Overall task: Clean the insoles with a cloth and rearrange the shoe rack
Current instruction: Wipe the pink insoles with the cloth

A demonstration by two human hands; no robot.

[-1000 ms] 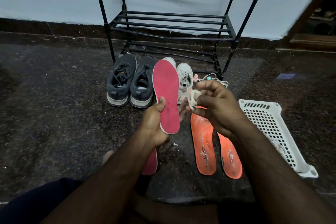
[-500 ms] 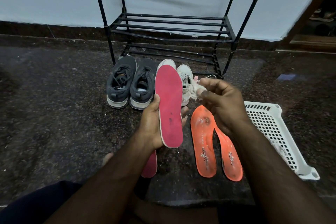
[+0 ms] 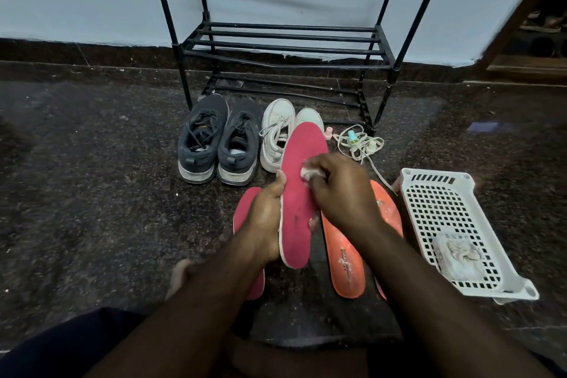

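Now, in the head view, the right hand has come down from mid-air and presses its bunched cloth onto the pink insole, so wiping has begun. The left hand grips that insole upright above the floor, before the shoe rack. Dark smudges mark its lower half.

pink insole, white basket — perforated

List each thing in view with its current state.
held pink insole: upright in left hand
cloth: pressed on it by right hand
second pink insole: on floor
orange insoles: on floor
shoe rack: shelves bare
basket: holds rag
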